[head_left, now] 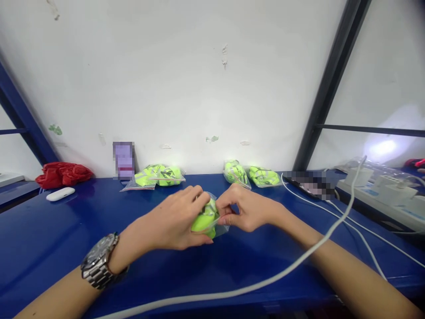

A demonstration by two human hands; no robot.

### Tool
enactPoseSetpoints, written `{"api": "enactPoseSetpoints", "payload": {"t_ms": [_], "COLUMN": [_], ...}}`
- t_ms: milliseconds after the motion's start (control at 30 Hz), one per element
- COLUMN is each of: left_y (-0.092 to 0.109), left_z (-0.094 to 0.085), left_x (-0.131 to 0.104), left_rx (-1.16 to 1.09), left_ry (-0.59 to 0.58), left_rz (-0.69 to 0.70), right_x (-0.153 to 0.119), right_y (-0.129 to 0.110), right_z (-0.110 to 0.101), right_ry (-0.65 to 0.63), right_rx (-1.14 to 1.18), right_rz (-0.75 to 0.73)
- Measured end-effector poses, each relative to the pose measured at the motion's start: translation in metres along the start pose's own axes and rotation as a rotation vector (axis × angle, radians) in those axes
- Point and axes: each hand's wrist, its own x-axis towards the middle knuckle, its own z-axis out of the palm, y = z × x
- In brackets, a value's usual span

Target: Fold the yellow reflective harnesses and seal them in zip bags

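Note:
A clear plastic bag (222, 229) with a folded neon-yellow garment (205, 221) in it is between my hands, above the blue table. My left hand (177, 217), with a metal watch (101, 259) on its wrist, is wrapped around the filled part of the bag. At the bag's right edge, my right hand (244, 208) pinches the plastic between thumb and fingers. Part of the garment is hidden behind my left fingers. The garment's kind does not show, though grey strips run across the yellow cloth.
Several bagged neon-yellow bundles (159, 175) lie along the wall. At the left are a red cloth bundle (64, 174) and a white earbud case (60, 194). A phone (124, 160) leans on the wall. A white cable (282, 272) crosses in front; power strips (385, 190) stand right.

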Motion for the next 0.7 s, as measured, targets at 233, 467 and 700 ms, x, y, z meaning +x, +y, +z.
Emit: {"api": "enactPoseSetpoints", "payload": {"t_ms": [233, 467, 700], "left_y": [-0.019, -0.069, -0.083], "left_z": [0.053, 0.091, 0.113], "left_x": [0.01, 0.028, 0.045], "left_rx": [0.389, 0.462, 0.482], "left_ry": [0.034, 0.052, 0.106], "left_rz": [-0.051, -0.156, -0.243], "right_x": [0.001, -0.009, -0.014], "right_y": [0.03, 0.075, 0.093], "right_z": [0.016, 0.013, 0.019], "right_ry": [0.121, 0.442, 0.241], "right_rx": [-0.538, -0.922, -0.92], "right_rz": [0.17, 0.473, 0.793]}}
